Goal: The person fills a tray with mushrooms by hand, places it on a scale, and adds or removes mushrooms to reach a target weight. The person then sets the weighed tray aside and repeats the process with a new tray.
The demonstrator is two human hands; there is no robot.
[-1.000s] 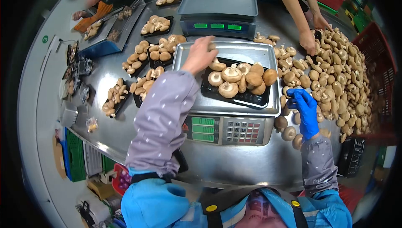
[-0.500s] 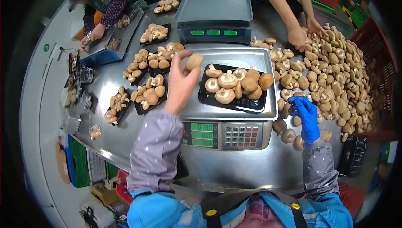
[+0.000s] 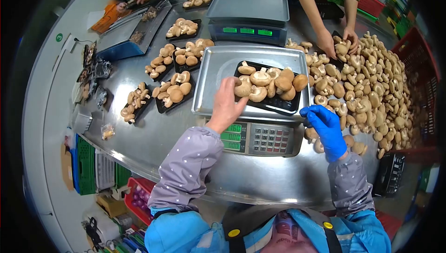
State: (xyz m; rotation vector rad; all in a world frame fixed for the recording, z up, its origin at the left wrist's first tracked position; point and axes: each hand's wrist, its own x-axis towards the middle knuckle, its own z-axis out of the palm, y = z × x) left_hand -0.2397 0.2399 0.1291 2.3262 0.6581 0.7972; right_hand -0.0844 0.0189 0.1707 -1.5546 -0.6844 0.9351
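My bare left hand [image 3: 226, 104] is closed round a brown-capped mushroom [image 3: 242, 88] at the left end of a black tray [image 3: 283, 107]. Several more mushrooms [image 3: 260, 77] lie in this tray, some stem up. The tray rests on the steel pan [image 3: 209, 74] of a weighing scale, with a lit green display [image 3: 231, 137] and keypad in front. My right hand [image 3: 327, 130], in a blue glove, is just off the pan's right front corner. Its fingers are bent together; anything between them is hidden.
A large mushroom heap [image 3: 371, 95] covers the right side, by a red crate [image 3: 418, 53]. Filled trays [image 3: 174, 93] stand left. Behind is a second scale [image 3: 248, 7]. A co-worker's hands [image 3: 341, 44] handle mushrooms at back right; another person works at back left.
My left hand has come down and right with the mushroom, from above the pan's left side to the tray. My gloved right hand has moved left, nearer the pan. The view has shifted slightly.
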